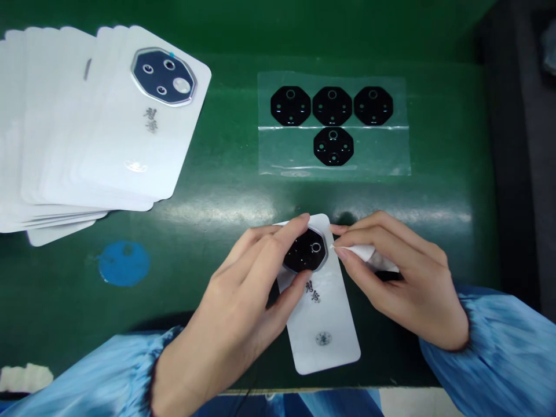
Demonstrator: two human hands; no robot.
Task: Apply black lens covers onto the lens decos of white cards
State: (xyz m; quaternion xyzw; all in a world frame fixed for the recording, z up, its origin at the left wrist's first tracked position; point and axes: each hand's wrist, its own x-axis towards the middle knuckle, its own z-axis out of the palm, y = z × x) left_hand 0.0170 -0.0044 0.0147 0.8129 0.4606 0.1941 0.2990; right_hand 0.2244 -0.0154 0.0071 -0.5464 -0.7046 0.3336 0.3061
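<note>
1. Left grip point(243, 295) closes on a white card point(324, 330), fingers and thumb spread around its black octagonal lens point(305, 250).
2. Right grip point(403, 278) pinches a white wipe point(360, 253), its tip just beside the lens's right edge.
3. Card's long axis runs away from the body, slightly tilted, on the green worktop point(443, 231).
4. Farther off lie a fanned card stack point(87, 121) and a clear sheet of lenses point(333, 124).

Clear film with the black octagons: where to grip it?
Probably the bare lower right corner of the clear film, pinched from the near side with the person's right hand. It lies flat on the green mat, and that margin sits away from the four black octagons.
</note>
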